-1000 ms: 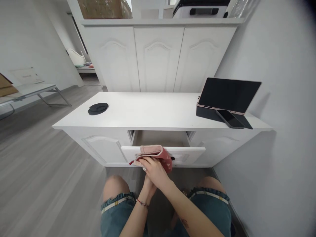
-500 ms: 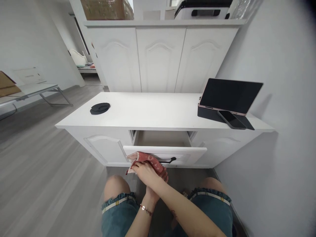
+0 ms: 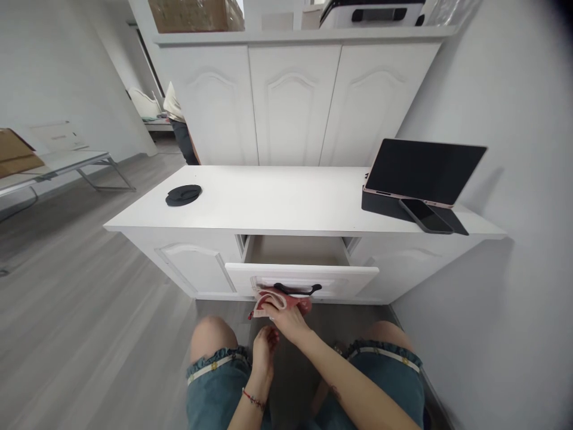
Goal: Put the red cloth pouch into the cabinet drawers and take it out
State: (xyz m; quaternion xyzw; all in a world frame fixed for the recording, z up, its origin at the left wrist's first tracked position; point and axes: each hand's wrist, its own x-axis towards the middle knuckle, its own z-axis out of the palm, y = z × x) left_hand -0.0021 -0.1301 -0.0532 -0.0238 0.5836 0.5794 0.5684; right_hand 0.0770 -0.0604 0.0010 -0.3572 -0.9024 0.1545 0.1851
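A red and pink cloth is bunched against the lower front of the open white drawer, just under its black handle. My right hand lies on the cloth with its fingers closed on it. My left hand is below and slightly left, between my knees, fingers curled and touching the cloth's lower edge. The drawer's inside looks bare from here.
The low white cabinet carries a round black pad at left and a propped tablet with a phone at right. Tall white cupboards stand behind. A person stands at the far left doorway. A wall is close on the right.
The cloth has come down from the drawer's top edge to below the handle, with both hands following it down. A person has come into view at the back left.
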